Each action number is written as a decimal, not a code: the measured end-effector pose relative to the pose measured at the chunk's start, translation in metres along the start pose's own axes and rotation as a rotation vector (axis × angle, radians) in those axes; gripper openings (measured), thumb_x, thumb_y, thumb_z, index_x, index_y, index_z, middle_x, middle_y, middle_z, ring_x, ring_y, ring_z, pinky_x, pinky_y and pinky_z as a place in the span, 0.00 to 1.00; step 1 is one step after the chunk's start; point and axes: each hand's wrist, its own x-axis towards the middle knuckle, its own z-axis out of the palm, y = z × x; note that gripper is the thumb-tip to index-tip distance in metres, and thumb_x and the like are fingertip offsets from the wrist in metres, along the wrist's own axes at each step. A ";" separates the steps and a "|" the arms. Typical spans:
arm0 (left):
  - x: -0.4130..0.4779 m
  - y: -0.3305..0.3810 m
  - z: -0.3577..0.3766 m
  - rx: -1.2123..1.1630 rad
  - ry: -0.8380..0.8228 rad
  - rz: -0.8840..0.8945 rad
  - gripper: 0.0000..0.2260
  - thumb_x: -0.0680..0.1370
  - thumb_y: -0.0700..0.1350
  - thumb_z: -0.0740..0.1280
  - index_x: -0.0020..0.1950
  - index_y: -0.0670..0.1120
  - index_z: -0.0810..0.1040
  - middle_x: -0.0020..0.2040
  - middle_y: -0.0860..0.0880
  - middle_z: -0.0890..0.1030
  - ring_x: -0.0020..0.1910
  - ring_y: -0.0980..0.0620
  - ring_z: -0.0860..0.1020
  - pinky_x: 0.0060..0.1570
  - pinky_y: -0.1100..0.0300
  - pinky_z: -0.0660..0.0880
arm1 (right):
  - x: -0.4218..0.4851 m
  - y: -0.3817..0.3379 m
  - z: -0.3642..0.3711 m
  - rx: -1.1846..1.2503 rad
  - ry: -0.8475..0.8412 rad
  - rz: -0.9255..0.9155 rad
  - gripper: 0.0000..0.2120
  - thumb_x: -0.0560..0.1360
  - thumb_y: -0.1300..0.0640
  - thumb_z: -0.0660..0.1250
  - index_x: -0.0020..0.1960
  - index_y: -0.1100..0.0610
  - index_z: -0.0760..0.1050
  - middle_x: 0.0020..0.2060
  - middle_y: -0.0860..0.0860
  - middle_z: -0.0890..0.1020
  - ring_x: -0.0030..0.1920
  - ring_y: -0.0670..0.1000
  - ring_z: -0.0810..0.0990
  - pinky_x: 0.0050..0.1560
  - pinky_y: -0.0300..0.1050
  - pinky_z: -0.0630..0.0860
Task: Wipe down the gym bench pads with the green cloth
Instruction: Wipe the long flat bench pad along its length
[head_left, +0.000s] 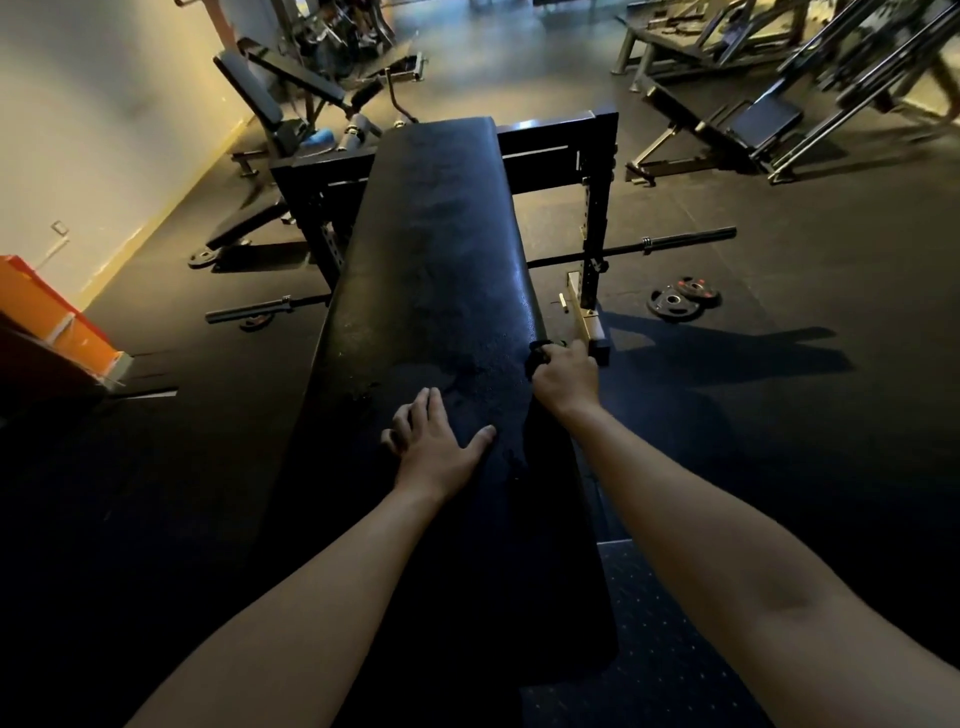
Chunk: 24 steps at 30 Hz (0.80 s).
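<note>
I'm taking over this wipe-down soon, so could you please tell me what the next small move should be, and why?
Probably slide the right hand, which grips the cloth at the right edge of the bench pad, along that edge toward the far end. The surface ahead looks blotchy, so it likely needs wiping, and the left hand lies flat on the pad, seemingly steadying it.

Weight plates (683, 299) lie on floor (810, 447) right of bench pad (436, 270)
</note>
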 end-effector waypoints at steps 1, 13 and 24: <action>0.000 -0.001 0.001 -0.013 0.005 0.001 0.45 0.76 0.70 0.60 0.82 0.44 0.49 0.82 0.47 0.49 0.78 0.44 0.47 0.76 0.42 0.47 | 0.001 -0.006 0.000 -0.022 -0.004 -0.046 0.20 0.77 0.60 0.58 0.67 0.55 0.76 0.62 0.59 0.71 0.59 0.63 0.71 0.63 0.54 0.70; 0.002 0.006 -0.002 -0.006 0.013 -0.040 0.37 0.78 0.64 0.63 0.80 0.49 0.54 0.81 0.48 0.52 0.78 0.44 0.49 0.74 0.42 0.47 | -0.016 -0.033 0.021 -0.152 -0.147 -0.584 0.20 0.78 0.56 0.62 0.68 0.46 0.76 0.59 0.52 0.74 0.56 0.56 0.72 0.60 0.53 0.71; -0.003 0.032 0.002 0.103 -0.075 -0.156 0.28 0.80 0.63 0.56 0.79 0.61 0.54 0.82 0.48 0.46 0.79 0.45 0.43 0.75 0.39 0.42 | -0.018 0.039 0.004 0.651 -0.138 0.245 0.21 0.78 0.61 0.56 0.70 0.52 0.73 0.61 0.56 0.75 0.54 0.54 0.73 0.57 0.45 0.70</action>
